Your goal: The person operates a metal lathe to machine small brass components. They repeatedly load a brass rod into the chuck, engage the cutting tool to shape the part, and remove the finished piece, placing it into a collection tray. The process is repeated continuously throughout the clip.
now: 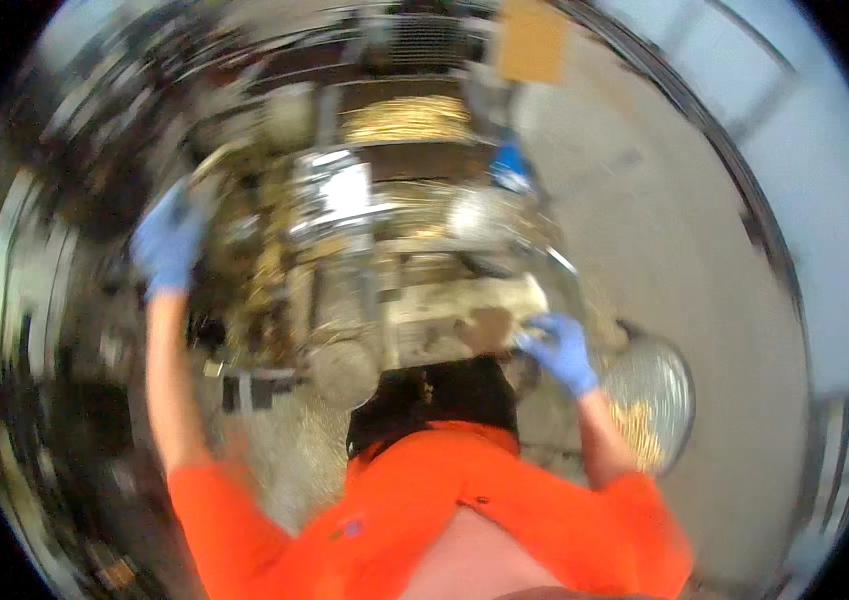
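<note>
Head view, motion-blurred. Item: pale curved bar [217, 160], slim, bent, at ten o'clock; finish lost to blur. Left hand [169, 240], blue-gloved, between nine and ten, at the bar's lower end; whether its grip is closed on the bar cannot be told. Right hand [560, 352], blue-gloved, between three and four, at the edge of a pale flat surface [430, 308] with a brown patch; grip state likewise unclear. Round glossy tray [650, 375], at four o'clock, containing thin golden rods [637, 435]. Similar golden pieces [410, 118], heaped, at twelve.
</note>
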A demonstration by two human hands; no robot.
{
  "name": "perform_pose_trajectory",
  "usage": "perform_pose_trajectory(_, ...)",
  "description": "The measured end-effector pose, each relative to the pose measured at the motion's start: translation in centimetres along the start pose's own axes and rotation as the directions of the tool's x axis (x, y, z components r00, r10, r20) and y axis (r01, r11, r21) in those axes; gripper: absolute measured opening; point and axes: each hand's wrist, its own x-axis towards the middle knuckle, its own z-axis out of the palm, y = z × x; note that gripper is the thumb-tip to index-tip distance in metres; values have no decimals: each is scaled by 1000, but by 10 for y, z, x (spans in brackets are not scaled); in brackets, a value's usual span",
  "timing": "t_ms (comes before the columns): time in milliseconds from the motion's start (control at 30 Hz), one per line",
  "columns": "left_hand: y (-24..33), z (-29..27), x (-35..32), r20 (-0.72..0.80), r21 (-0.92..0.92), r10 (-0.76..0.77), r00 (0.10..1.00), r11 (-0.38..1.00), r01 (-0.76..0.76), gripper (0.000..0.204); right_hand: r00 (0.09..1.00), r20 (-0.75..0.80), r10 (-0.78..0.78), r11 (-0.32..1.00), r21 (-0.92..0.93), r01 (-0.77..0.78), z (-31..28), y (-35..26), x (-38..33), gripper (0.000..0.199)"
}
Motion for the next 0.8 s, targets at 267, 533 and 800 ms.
perform_pose_trajectory(267, -127, -57, -77, 262, 361, -79, 962, 932, -21, 44, 947, -102, 303, 943, -110, -314, -61, 49, -28, 48)
perform_pose_trajectory(533, -122, -55, -63, 277, 397, 61, 959, 901, -172, 40, 478, -209, 853, 381, -376, -845, -154, 235, -173, 48)
perform_pose_trajectory(800, -142, -103, -72, 220, 319, -27, 975, 947, -46, 44, 538, -77, 839, 442, -479, -758, -120, 266, -189, 55)
